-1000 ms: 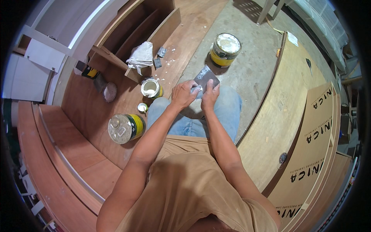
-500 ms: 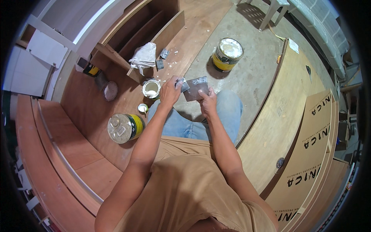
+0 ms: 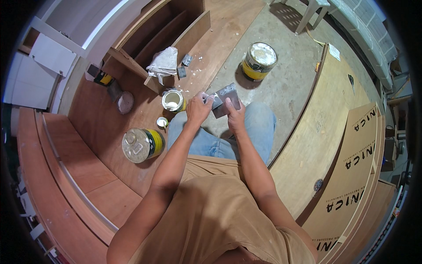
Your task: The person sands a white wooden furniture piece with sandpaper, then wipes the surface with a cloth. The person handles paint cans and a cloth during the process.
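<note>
My left hand (image 3: 198, 108) grips a small grey blade (image 3: 215, 102) against a larger dark grey square plate (image 3: 226, 92), with a bit of white paste between them. The plate is held by my right hand (image 3: 235, 115), thumb on its face. Left of my hands stands an open tin (image 3: 173, 99) with white inside, and below it a small white-topped pot (image 3: 161, 122). A big round can with a yellow band (image 3: 143, 145) sits beside my left forearm. Beyond my hands is a larger paint can (image 3: 258, 61) with a whitened lid.
An open plywood cabinet (image 3: 189, 35) at upper left bears a white cloth (image 3: 162, 65), with grey scraps (image 3: 182, 72) beside it. A long plywood board (image 3: 307, 145) and printed cardboard-coloured panels (image 3: 347, 185) line the right. A plastic stool (image 3: 310, 13) stands at the back.
My hands moved left from a second ago. Over the last half second the plate has tilted and my left hand has brought the small blade onto its face.
</note>
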`<state>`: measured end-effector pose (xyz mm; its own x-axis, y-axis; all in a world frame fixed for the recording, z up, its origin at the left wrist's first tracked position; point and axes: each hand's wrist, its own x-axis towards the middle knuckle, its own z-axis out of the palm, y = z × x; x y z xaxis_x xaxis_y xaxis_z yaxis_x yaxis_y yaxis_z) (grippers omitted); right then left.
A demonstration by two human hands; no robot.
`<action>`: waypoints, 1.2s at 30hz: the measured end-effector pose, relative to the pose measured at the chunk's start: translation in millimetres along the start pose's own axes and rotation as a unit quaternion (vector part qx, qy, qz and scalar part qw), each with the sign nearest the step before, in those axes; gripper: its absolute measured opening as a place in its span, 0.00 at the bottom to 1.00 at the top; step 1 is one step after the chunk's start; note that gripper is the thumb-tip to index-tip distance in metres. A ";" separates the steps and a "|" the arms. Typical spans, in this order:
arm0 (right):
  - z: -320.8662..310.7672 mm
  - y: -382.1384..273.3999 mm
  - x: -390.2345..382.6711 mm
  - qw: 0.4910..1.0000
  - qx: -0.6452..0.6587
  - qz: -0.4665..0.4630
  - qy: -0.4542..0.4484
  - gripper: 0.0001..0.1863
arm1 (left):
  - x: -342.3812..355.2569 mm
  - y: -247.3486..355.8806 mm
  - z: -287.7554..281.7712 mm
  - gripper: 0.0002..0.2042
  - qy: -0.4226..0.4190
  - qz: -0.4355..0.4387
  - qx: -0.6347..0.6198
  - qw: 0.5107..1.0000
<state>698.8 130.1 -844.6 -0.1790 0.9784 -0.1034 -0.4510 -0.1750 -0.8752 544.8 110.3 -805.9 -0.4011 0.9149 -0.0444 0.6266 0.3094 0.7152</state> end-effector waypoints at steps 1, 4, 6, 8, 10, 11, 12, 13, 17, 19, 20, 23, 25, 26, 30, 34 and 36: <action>4.1 -2.2 -0.6 0.999 -0.028 -0.023 0.017 0.20 | -1.6 2.4 -0.2 0.18 -0.007 -0.005 -0.003 1.000; 13.7 -4.1 -2.6 0.992 -0.091 -0.070 0.057 0.21 | -6.1 3.2 5.9 0.18 -0.021 -0.021 -0.007 1.000; 12.2 -1.3 -3.2 0.990 -0.103 -0.069 0.071 0.22 | -7.5 2.9 11.1 0.17 -0.019 -0.026 -0.018 0.999; 12.4 -1.5 -4.7 0.986 -0.129 -0.081 0.066 0.21 | -9.7 4.1 13.9 0.17 -0.009 -0.029 -0.038 0.999; 12.8 -5.1 -5.8 0.983 -0.151 -0.083 0.059 0.19 | -3.8 8.9 11.2 0.17 -0.016 -0.029 -0.030 0.999; 14.2 -9.9 -5.9 0.983 -0.159 -0.079 0.053 0.19 | -0.5 11.6 9.6 0.17 -0.020 -0.030 -0.025 0.999; 14.2 -12.4 -5.6 0.982 -0.167 -0.075 0.047 0.18 | 0.8 11.9 10.3 0.17 -0.021 -0.027 -0.023 0.999; 12.6 -12.9 -3.7 0.982 -0.169 -0.073 0.040 0.16 | 2.7 13.2 10.6 0.17 -0.022 -0.024 -0.020 0.999; 5.1 -14.2 -0.4 0.984 -0.175 -0.042 0.017 0.12 | 10.5 19.5 13.7 0.18 -0.011 0.004 -0.006 1.000; 2.3 -15.4 -0.4 0.981 -0.191 -0.023 0.007 0.13 | 16.2 21.4 12.8 0.17 -0.014 0.030 0.015 0.999; 1.2 -16.4 0.5 0.978 -0.206 -0.019 0.001 0.15 | 18.2 22.4 12.0 0.17 -0.016 0.043 0.026 0.999; -3.7 -12.5 4.8 0.974 -0.227 -0.002 -0.024 0.17 | 22.0 23.6 4.3 0.16 -0.058 0.033 0.050 0.997; -6.4 -10.0 7.2 0.971 -0.234 0.017 -0.052 0.16 | 25.0 18.9 0.7 0.15 -0.065 0.074 0.080 0.992; -7.4 -9.9 8.0 0.968 -0.239 0.029 -0.069 0.16 | 26.2 16.4 -1.5 0.15 -0.068 0.094 0.095 0.989; -4.0 -19.0 6.9 0.957 -0.237 0.122 -0.114 0.13 | 30.5 13.6 -14.7 0.15 -0.128 0.133 0.099 0.978; -11.6 -7.1 11.5 0.947 -0.221 0.178 -0.153 0.11 | 33.7 11.9 -19.9 0.15 -0.166 0.201 0.134 0.956; -8.7 -5.9 10.3 0.951 -0.176 0.192 -0.168 0.13 | 34.4 8.0 -22.1 0.15 -0.164 0.210 0.111 0.957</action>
<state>707.2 142.1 -844.6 -0.5666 0.7490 -0.3434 0.0147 -0.4075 -0.9131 521.2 138.5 -786.3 0.1265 0.9916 -0.0281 0.8273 -0.0898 0.5546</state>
